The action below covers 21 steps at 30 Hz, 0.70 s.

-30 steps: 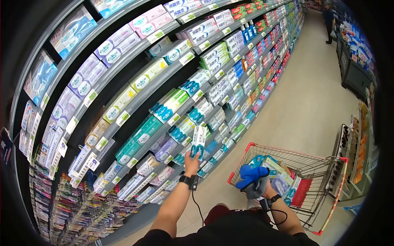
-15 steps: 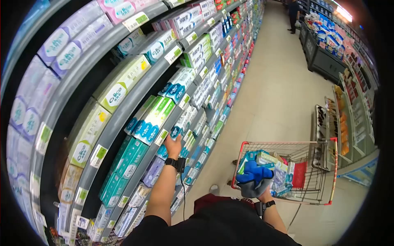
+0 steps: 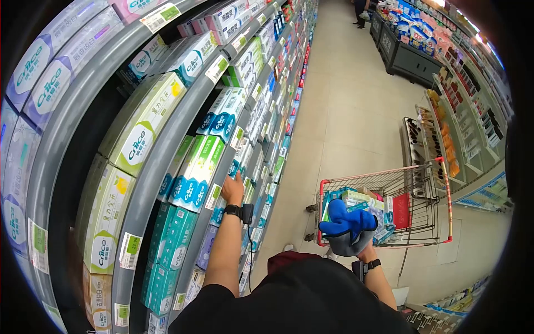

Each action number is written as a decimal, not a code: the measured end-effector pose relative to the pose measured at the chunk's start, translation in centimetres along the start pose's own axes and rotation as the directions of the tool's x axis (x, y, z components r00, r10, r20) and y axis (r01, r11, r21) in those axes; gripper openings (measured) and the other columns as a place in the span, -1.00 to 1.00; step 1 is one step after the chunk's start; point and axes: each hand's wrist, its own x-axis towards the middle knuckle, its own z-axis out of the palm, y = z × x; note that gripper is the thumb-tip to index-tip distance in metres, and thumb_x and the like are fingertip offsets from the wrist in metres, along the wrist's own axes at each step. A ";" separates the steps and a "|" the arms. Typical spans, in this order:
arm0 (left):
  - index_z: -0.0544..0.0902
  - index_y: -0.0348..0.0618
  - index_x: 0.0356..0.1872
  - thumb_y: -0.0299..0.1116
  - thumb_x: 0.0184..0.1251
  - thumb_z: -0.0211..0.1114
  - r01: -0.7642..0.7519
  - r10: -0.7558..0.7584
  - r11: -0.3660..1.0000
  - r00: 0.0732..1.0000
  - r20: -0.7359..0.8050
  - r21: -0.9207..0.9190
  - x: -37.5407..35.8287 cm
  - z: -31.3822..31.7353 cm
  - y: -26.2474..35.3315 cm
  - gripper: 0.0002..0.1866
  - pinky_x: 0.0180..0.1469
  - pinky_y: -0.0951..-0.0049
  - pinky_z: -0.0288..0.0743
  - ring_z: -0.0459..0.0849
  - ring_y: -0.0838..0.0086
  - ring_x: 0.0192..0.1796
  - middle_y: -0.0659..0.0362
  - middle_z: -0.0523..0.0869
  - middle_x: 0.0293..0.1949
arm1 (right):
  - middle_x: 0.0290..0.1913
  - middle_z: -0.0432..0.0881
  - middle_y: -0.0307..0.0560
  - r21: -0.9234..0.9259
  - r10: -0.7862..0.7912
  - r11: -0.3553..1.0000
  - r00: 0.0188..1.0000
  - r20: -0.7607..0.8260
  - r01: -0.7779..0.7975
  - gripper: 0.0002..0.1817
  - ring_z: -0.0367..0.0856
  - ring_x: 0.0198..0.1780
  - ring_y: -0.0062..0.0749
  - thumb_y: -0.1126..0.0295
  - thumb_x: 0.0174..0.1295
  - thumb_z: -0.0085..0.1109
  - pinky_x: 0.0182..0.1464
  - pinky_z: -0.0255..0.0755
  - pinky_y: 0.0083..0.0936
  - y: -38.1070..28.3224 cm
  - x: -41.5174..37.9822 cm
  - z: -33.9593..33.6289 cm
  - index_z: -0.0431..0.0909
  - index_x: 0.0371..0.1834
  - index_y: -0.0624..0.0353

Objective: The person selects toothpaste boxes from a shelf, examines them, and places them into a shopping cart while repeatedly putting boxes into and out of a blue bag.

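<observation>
My left hand reaches to the edge of a lower shelf on the left. Its visible fingers are stretched out and apart, at a row of white and teal toothpaste boxes; the fingertips are partly hidden. Just above it stand green, white and blue toothpaste boxes, with dark teal boxes beside them. My right hand is closed around a blue and grey glove, held over the near side of the shopping cart. Inside the cart lies a pile of toothpaste boxes.
Tall grey shelves packed with boxes run along my left. The tiled aisle floor stretches ahead. On the right are a dark display bin and a side shelf. A person stands far up the aisle.
The view has shifted, and shelf, bin and cart appear slightly further left. My left hand stays by the lower shelf's boxes. My right hand still holds the glove over the cart.
</observation>
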 end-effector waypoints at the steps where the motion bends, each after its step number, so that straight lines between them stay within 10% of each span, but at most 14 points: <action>1: 0.40 -0.32 0.35 0.13 0.39 0.19 0.002 -0.002 1.000 1.000 0.019 -0.016 0.0 -0.3 0.2 -0.26 0.28 0.00 0.41 0.52 -0.13 0.27 -0.25 0.53 0.27 | 0.36 0.49 -0.03 0.009 -0.001 1.000 1.000 -0.001 0.001 -0.32 0.44 0.37 -0.13 -0.21 0.46 -0.15 0.46 0.25 -0.12 0.0 0.0 -0.2 0.37 0.39 0.09; 7: 0.33 -0.43 0.38 0.05 0.31 0.25 0.070 -0.058 0.997 0.954 0.294 -0.033 1.2 -1.4 0.5 -0.19 0.41 0.03 0.27 0.41 -0.15 0.38 -0.31 0.43 0.35 | 0.35 0.49 -0.02 0.032 -0.015 0.999 1.000 0.000 0.015 -0.31 0.46 0.35 -0.15 -0.21 0.46 -0.17 0.43 0.30 -0.15 0.0 -0.4 -1.2 0.35 0.41 0.10; 21: 0.17 -0.46 0.46 -0.17 0.22 0.43 -0.226 0.259 0.961 0.936 0.238 -0.158 3.2 0.2 -3.1 -0.09 0.53 0.13 0.07 0.24 -0.15 0.49 -0.37 0.27 0.43 | 0.28 0.56 -0.01 0.099 0.118 0.988 0.993 -0.027 -0.115 -0.34 0.53 0.28 -0.17 -0.17 0.49 -0.20 0.38 0.37 -0.20 0.3 0.2 -1.7 0.38 0.36 0.13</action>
